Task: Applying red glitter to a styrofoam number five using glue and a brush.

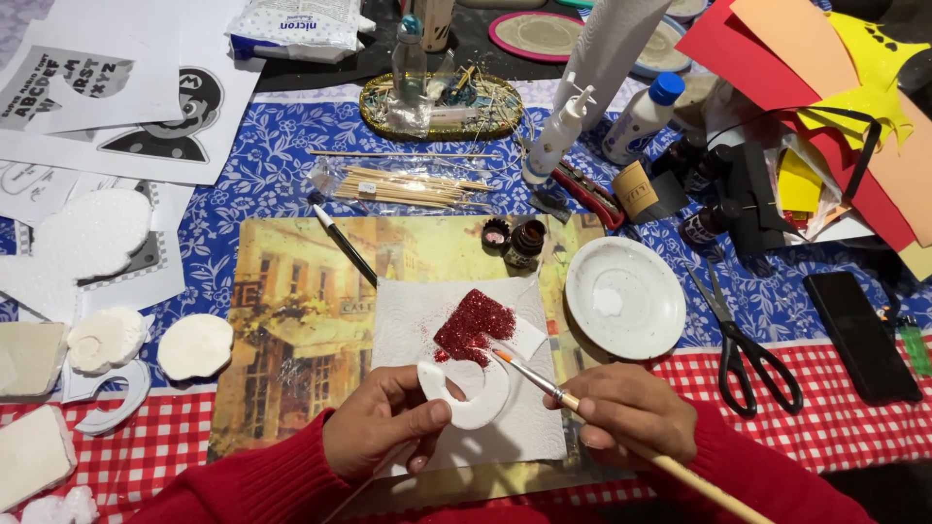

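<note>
Over the paper towel at table centre we're pinching the white foam piece w/ left hand, right hand clamped on brush, keeping strokes light near red glitter.

A white plastic pack with blue print is seen far beyond the left hand; a dark phone screen lies just beyond the right hand.

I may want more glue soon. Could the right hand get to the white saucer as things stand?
Probably yes: the white saucer lies just above the right hand with bare paper between, though that hand's grip holds a paintbrush.
</note>
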